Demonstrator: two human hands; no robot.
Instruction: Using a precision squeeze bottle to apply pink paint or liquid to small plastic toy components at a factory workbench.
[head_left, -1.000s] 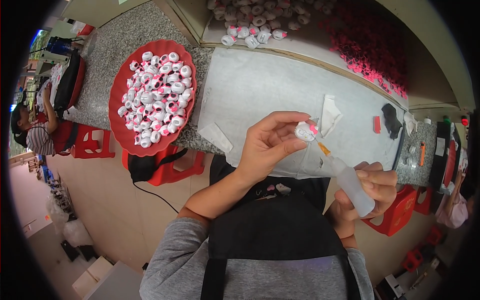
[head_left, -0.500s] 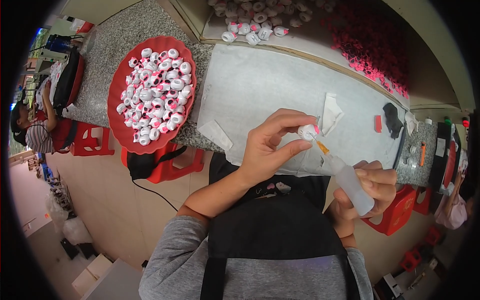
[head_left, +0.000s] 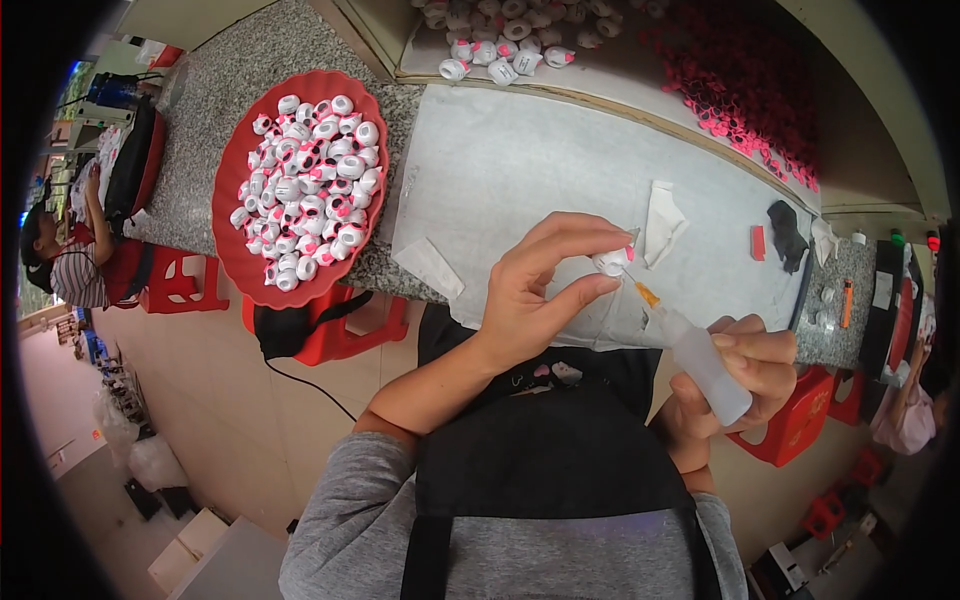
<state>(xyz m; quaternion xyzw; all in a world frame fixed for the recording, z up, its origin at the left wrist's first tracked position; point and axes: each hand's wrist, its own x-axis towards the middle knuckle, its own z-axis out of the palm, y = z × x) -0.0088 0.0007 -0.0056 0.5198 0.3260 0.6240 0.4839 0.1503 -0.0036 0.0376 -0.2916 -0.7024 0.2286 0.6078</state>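
Observation:
Between thumb and fingers of my left hand point(head_left: 535, 295) is a small white figurine head point(head_left: 612, 262) with pink on it, held above the paper-covered worktop. My right hand point(head_left: 752, 372) is wrapped round a translucent squeeze bottle point(head_left: 706, 370). The bottle tilts up toward the left, and its amber needle tip point(head_left: 648, 295) points at the lower right side of the head. Whether the thin needle touches the head is too fine to tell. Left of my hands, a red scalloped tray point(head_left: 232, 235) holds many similar white heads with pink and black parts.
White paper point(head_left: 500, 150) covers the worktop. On it lie folded white tissues point(head_left: 663, 225), a red strip point(head_left: 757, 243) and a dark cloth point(head_left: 787, 235). A shelf behind holds more white heads point(head_left: 502, 70) and a heap of small pink pieces point(head_left: 740, 130). Another person point(head_left: 75, 260) sits far left.
The bottle and its needle tip have shifted slightly right, a little away from the head. My left hand keeps its pinch on the head, nearly in place.

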